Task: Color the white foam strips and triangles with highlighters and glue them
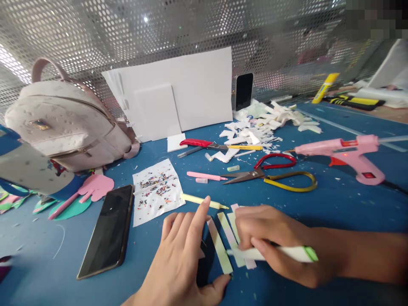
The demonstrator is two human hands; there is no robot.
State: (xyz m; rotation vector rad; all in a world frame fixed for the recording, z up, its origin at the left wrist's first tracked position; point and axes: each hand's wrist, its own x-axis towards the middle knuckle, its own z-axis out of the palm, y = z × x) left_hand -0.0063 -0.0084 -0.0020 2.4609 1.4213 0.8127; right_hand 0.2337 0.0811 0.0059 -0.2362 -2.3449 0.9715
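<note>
My right hand (274,242) grips a white marker with a green end (298,254), its tip blurred over the paper strips. Those strips (231,238) lie side by side on the blue table, coloured pale green and pink, partly covered by my right hand. Nearest to my left hand (183,255) is a pale green and pink strip (219,246). The left thumb rests near its lower end, and the index finger stretches up past its top. Beyond my fingertips lies an uncapped yellow marker (204,200). Farther back is an uncapped pink marker (205,175) beside its cap.
Scissors (258,173) and a pink hot glue gun (347,155) lie at right. Behind them are red-handled pliers (199,143) and white scraps (255,127). A phone (106,233), a speckled paper (157,193) and a backpack (63,123) occupy the left. White boards (204,89) lean at the back.
</note>
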